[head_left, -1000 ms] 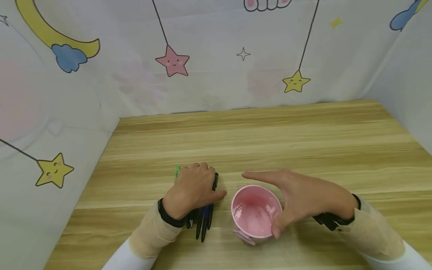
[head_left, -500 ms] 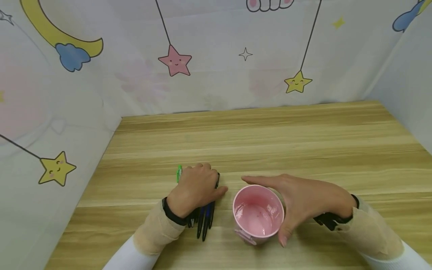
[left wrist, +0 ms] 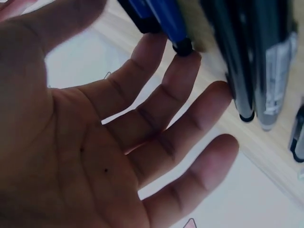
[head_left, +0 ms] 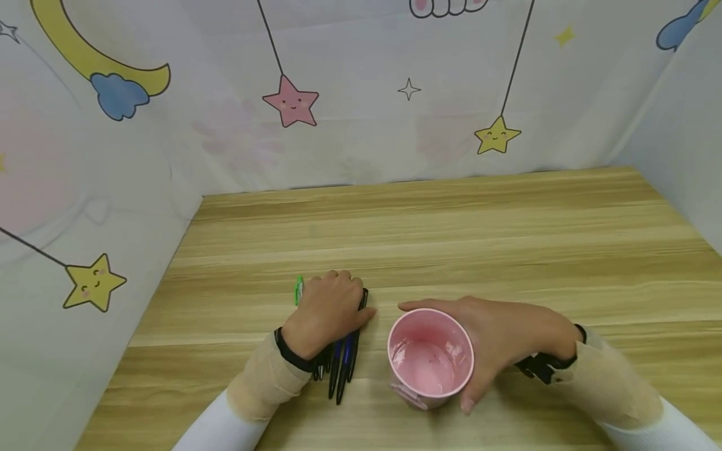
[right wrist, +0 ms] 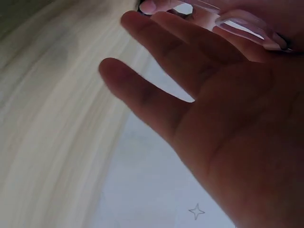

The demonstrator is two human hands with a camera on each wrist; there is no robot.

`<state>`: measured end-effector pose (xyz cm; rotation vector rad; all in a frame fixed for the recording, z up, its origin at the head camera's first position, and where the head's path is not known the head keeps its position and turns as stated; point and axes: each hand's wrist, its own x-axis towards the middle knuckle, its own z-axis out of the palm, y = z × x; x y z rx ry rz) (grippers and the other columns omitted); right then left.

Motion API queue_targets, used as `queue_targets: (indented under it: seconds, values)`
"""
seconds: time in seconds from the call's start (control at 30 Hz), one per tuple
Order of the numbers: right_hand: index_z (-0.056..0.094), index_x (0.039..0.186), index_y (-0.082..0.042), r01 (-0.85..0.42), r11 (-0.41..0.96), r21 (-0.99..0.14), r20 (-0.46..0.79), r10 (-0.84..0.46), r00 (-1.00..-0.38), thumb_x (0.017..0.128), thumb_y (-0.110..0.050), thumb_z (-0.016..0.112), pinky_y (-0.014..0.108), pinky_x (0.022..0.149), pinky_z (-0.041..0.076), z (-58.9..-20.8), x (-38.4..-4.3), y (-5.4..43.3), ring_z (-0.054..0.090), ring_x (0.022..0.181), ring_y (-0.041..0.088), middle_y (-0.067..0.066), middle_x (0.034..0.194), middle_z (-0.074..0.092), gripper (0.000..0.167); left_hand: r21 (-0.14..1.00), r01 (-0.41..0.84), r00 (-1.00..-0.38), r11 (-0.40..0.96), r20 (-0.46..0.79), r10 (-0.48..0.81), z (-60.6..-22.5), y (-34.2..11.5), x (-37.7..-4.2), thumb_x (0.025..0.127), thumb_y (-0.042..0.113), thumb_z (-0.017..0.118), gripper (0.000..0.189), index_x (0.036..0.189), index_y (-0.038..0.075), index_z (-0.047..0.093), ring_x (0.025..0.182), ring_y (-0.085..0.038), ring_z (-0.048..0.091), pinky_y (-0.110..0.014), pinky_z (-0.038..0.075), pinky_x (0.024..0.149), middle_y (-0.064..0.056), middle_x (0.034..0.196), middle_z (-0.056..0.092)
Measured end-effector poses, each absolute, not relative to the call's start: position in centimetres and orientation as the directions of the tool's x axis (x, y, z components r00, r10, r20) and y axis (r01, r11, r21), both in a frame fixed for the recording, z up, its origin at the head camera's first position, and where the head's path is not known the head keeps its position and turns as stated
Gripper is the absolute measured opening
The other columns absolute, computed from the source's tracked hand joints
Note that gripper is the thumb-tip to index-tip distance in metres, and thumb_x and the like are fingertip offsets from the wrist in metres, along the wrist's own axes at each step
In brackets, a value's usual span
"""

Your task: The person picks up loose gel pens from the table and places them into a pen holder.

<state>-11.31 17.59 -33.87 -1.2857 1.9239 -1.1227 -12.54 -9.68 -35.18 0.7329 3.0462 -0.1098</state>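
Note:
My left hand (head_left: 326, 313) lies over several dark pens (head_left: 340, 376) on the table, its fingers spread and slightly bent. In the left wrist view its fingertips (left wrist: 187, 66) are right at a blue-barrelled pen (left wrist: 168, 21) and beside dark pens (left wrist: 240, 66); nothing sits in the palm. A green pen end (head_left: 299, 290) shows past the hand. The pink cup (head_left: 431, 357) stands upright with its inside bare and a bow-shaped piece (head_left: 408, 396) on its front. Around its right side my right hand (head_left: 496, 335) makes a wide C, forefinger behind, thumb in front; the right wrist view shows fairly straight fingers (right wrist: 142, 95).
The wood-grain table (head_left: 451, 238) reaches back to a white printed cloth (head_left: 361, 138) hanging behind. More cloth (head_left: 84, 207) stands along the left side, and a pale side wall (head_left: 671, 163) is on the right.
My right thumb has come off the cup's rim and dropped outside it, and the right hand has moved in close against the cup's side. My left hand has barely shifted over the pens.

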Motion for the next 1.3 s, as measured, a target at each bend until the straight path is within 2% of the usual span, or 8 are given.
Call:
queue_targets:
  seconds: [0.13,0.27,0.43,0.5,0.6,0.87,1.13,1.3]
  values:
    - [0.04,0.151,-0.014,-0.423,0.127,-0.897,0.038,-0.932,-0.361,0.064,-0.032,0.097,0.039,0.107,0.042,-34.1,-11.4,17.2,0.055,0.127,0.026,0.003,0.14,0.057,0.106,-0.091,0.456,-0.887,0.885,0.035,0.461,-35.5,-9.6,-12.4,0.088,0.042,0.076,0.038,0.077,0.007,0.067,0.07,-0.028,0.063,-0.046,0.054,0.055,-0.009,0.074,0.062]
    - [0.051,0.142,-0.013,-0.409,0.13,-0.903,0.035,-0.927,-0.372,0.062,-0.03,0.098,0.04,0.105,0.044,-33.9,-11.3,17.0,0.059,0.121,0.026,0.003,0.132,0.063,0.095,-0.092,0.457,-0.882,0.885,0.085,0.464,-35.7,-9.5,-12.4,0.088,0.032,0.074,0.035,0.067,0.009,0.059,0.06,-0.024,0.057,-0.043,0.049,0.047,-0.007,0.066,0.056]
    - [0.053,0.139,-0.013,-0.433,0.147,-0.889,0.036,-0.922,-0.387,0.063,-0.031,0.097,0.039,0.102,0.047,-33.8,-11.2,16.9,0.062,0.116,0.024,0.001,0.127,0.065,0.089,-0.065,0.473,-0.861,0.878,0.177,0.477,-36.0,-9.5,-12.4,0.078,0.016,0.068,0.039,0.052,0.015,0.039,0.048,-0.014,0.034,-0.033,0.03,0.035,0.003,0.055,0.034]
    - [0.053,0.138,-0.013,-0.454,0.141,-0.88,0.051,-0.921,-0.385,0.064,-0.03,0.097,0.039,0.101,0.048,-33.8,-11.2,16.8,0.063,0.115,0.023,0.001,0.126,0.065,0.088,-0.067,0.48,-0.848,0.875,0.221,0.482,-36.0,-9.5,-12.4,0.074,0.013,0.066,0.042,0.05,0.018,0.032,0.049,-0.012,0.026,-0.031,0.023,0.035,0.005,0.056,0.026]
    - [0.054,0.137,-0.013,-0.476,0.138,-0.869,0.065,-0.921,-0.384,0.065,-0.03,0.096,0.038,0.1,0.049,-33.7,-11.2,16.8,0.064,0.113,0.023,0.0,0.125,0.066,0.086,-0.077,0.485,-0.835,0.871,0.257,0.487,-36.0,-9.5,-12.5,0.071,0.011,0.065,0.044,0.051,0.019,0.027,0.05,-0.012,0.02,-0.029,0.017,0.036,0.007,0.057,0.02]
    - [0.054,0.137,-0.013,-0.459,0.135,-0.878,0.06,-0.921,-0.386,0.065,-0.029,0.096,0.039,0.1,0.048,-33.9,-11.0,16.7,0.064,0.113,0.023,0.001,0.125,0.066,0.085,0.004,0.456,-0.875,0.89,0.186,0.447,-35.4,-9.5,-12.6,0.077,0.015,0.066,0.044,0.05,0.019,0.031,0.05,-0.012,0.024,-0.03,0.019,0.036,0.006,0.056,0.025]
    - [0.054,0.137,-0.014,-0.467,0.15,-0.872,0.05,-0.92,-0.39,0.066,-0.03,0.096,0.039,0.099,0.049,-34.1,-10.9,16.7,0.064,0.112,0.022,0.0,0.124,0.066,0.084,0.218,0.466,-0.878,0.857,0.229,0.419,-34.8,-9.6,-13.0,0.077,0.015,0.065,0.041,0.052,0.02,0.034,0.049,-0.008,0.023,-0.025,0.019,0.04,0.011,0.054,0.02]
    - [0.053,0.137,-0.013,-0.5,0.135,-0.856,0.075,-0.923,-0.377,0.066,-0.031,0.096,0.038,0.098,0.05,-34.2,-11.0,16.7,0.064,0.112,0.022,0.0,0.125,0.065,0.084,0.347,0.444,-0.896,0.826,0.199,0.398,-34.2,-9.6,-13.0,0.077,0.02,0.065,0.026,0.059,0.018,0.046,0.05,-0.009,0.033,-0.026,0.025,0.043,0.01,0.054,0.034]
